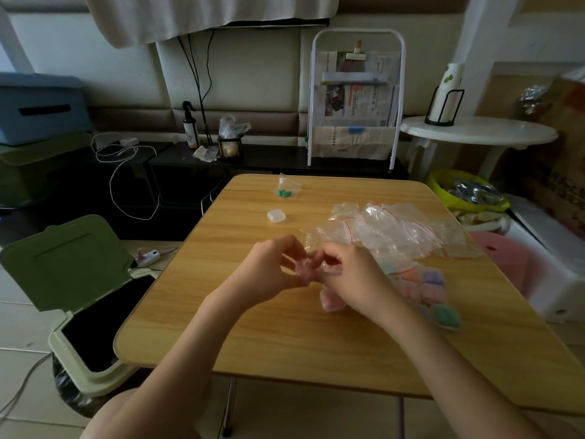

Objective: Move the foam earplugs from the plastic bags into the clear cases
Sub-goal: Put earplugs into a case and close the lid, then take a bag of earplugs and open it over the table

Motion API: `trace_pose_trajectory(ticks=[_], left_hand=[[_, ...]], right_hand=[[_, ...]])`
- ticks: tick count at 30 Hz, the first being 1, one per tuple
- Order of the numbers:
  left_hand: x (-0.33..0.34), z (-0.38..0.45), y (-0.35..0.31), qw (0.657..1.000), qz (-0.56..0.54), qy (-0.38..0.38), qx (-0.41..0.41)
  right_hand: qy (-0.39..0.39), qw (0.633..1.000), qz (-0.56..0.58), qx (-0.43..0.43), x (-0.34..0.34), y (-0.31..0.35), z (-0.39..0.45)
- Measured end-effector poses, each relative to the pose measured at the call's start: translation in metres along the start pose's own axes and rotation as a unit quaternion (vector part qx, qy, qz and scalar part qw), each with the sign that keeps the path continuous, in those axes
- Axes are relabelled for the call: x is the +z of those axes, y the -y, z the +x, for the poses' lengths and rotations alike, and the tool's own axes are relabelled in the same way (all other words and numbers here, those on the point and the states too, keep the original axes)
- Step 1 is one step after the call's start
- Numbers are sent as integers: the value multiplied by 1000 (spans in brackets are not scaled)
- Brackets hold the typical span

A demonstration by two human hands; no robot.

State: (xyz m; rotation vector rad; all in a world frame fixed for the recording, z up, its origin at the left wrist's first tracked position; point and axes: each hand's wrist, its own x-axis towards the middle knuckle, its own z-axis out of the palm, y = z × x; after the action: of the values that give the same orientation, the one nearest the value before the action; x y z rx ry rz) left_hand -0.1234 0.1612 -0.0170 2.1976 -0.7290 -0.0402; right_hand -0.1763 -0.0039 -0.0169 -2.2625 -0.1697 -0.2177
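Both pinching one small pink-tinted clear plastic case (pixel 308 270) above the wooden bench (pixel 253 327): left hand (pixel 273 269), right hand (pixel 345 275).

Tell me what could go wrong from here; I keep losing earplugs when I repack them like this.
1. Both hands, left hand and right hand, pinch one small bag in mid-air; a plug popping out could roll off the table towards the open bin.
2. The empty bags are heaped beside the filled cases, so a full bag might be overlooked.
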Motion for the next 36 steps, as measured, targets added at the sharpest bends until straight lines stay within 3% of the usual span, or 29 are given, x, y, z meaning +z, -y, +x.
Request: trace_pose_trajectory(ticks=[4, 11, 18, 23, 29, 36], left_hand=[[5, -5, 4, 991, 135, 19, 14], [7, -4, 6, 988, 148, 34, 5], [-9, 0, 13, 995, 87, 38, -16], [-15, 7, 25, 994, 103, -34, -28], [-23, 15, 51, 983, 163, -66, -50], [-43, 32, 75, 978, 181, -78, -70]], right_hand=[[33, 992, -119, -10, 13, -8, 1], [29, 980, -192, -41, 8, 3, -1], [-8, 986, -166, -25, 1, 1, 5], [-41, 995, -83, -31, -2, -4, 29], [20, 989, -142, -20, 8, -7, 100], [104, 951, -290, 37, 39, -23, 218]])
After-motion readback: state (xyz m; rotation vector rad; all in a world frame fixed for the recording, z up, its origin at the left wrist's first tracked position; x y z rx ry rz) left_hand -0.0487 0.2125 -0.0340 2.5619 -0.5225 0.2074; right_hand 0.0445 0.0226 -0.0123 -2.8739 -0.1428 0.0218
